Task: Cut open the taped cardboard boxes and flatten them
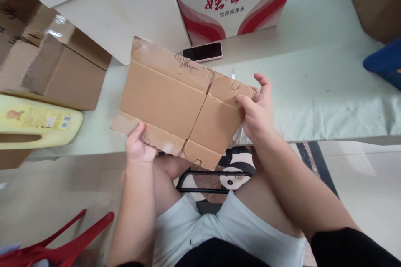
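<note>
A flattened brown cardboard box (175, 100) with torn tape along its edges is held up over my lap and the table's near edge. My left hand (139, 144) grips its lower left flap, thumb on top. My right hand (257, 110) pinches its right edge, thumb on the front face and fingers behind. Creases divide the cardboard into panels and small flaps.
A black phone (202, 51) lies on the pale table (313, 91) behind the cardboard. A white and red printed carton (232, 0) stands further back. A brown box (59, 62) and a yellow bottle (34, 127) are at left. A blue object (385, 62) is at right, a red stool (56, 246) bottom left.
</note>
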The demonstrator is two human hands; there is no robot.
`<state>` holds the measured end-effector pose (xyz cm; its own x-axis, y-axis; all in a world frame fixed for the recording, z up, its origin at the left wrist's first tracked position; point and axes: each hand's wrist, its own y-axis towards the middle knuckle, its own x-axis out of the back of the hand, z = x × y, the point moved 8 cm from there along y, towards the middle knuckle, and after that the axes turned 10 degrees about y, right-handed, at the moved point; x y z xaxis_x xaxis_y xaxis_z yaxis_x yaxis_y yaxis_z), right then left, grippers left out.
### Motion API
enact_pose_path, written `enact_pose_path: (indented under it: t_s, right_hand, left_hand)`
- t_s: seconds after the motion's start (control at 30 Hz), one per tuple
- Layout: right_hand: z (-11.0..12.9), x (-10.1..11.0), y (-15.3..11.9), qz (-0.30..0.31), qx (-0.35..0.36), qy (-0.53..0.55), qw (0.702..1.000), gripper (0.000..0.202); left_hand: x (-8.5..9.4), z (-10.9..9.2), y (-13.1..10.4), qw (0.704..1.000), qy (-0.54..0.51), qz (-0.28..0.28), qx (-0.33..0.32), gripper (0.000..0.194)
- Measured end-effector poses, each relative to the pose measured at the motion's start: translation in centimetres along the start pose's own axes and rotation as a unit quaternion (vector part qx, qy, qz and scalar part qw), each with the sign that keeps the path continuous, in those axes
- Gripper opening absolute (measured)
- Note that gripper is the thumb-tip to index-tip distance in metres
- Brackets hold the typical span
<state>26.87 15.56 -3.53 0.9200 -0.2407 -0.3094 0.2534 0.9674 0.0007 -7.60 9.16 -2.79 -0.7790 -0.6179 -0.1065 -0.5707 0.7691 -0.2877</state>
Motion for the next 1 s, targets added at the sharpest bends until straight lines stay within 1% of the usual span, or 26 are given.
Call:
enact_pose_path:
  t_s: [0.1, 0.17, 0.27, 0.33, 0.4, 0.47, 0.53, 0.6, 0.67, 0.77, 0.83, 0.87, 0.9, 0.93, 1.0]
  right_hand:
    - [0.2, -0.3, -0.3, 0.007, -0.02, 0.05, 0.999, 0.067]
    - [0.1, -0.8, -0.5, 0.018, -0.04, 0.074, 0.996, 0.059]
    - [-0.7, -1.6, -0.7, 0.025, -0.099, 0.123, 0.987, 0.048]
    - [-1.3, -1.9, -0.9, 0.015, -0.136, 0.152, 0.979, 0.047]
    - [-1.8, -2.2, -1.2, 0.014, -0.157, 0.166, 0.973, 0.049]
    - [-2.1, -2.7, -1.6, 0.047, -0.177, 0.166, 0.969, 0.05]
    - [-2.3, -3.2, -2.2, 0.11, -0.196, 0.145, 0.964, 0.05]
    - [-2.3, -3.3, -2.8, 0.163, -0.203, 0.095, 0.961, 0.05]
    - [-2.3, -3.0, -3.3, 0.187, -0.211, 0.022, 0.959, 0.048]
    - [-2.9, -2.9, -4.2, 0.207, -0.268, -0.064, 0.939, 0.048]
    - [-3.0, -3.3, -5.0, 0.204, -0.305, -0.065, 0.928, 0.053]
    - [-3.0, -3.6, -5.3, 0.193, -0.315, -0.051, 0.928, 0.055]
    - [-2.8, -3.8, -5.5, 0.171, -0.317, -0.034, 0.932, 0.057]
    - [-2.7, -3.8, -5.8, 0.142, -0.315, -0.019, 0.938, 0.057]
    - [-2.1, -2.9, -6.5, 0.067, -0.295, 0.005, 0.953, 0.057]
  left_hand:
    - [0.0, 0.4, 0.6, 1.0, 0.005, -0.004, -0.007, 0.027]
    - [-0.1, 0.5, 1.0, 1.0, 0.006, -0.005, -0.013, 0.029]
    - [-0.7, 0.3, 1.7, 1.0, 0.004, 0.005, 0.002, 0.025]
    - [-1.2, -0.3, 2.2, 1.0, 0.004, 0.008, 0.01, 0.02]
    - [-1.6, -1.3, 2.7, 1.0, -0.005, 0.008, 0.004, 0.018]
    - [-2.2, -2.6, 3.4, 0.999, -0.024, 0.018, -0.013, 0.02]
    - [-2.7, -3.5, 4.1, 0.998, -0.038, 0.037, -0.025, 0.022]
    - [-3.1, -3.5, 4.8, 0.997, -0.045, 0.053, -0.018, 0.021]
    - [-3.0, -2.7, 5.6, 0.997, -0.052, 0.057, -0.007, 0.02]
    - [-3.2, -0.9, 6.3, 0.996, -0.053, 0.069, 0.012, 0.023]
    - [-3.6, 0.3, 6.6, 0.995, -0.049, 0.079, 0.036, 0.028]
    - [-3.9, 0.7, 6.7, 0.994, -0.052, 0.082, 0.046, 0.029]
    - [-4.1, 0.8, 6.8, 0.993, -0.059, 0.084, 0.052, 0.029]
    - [-4.6, 0.6, 6.9, 0.991, -0.069, 0.097, 0.054, 0.029]
    - [-5.5, -0.2, 7.2, 0.985, -0.085, 0.142, 0.05, 0.031]
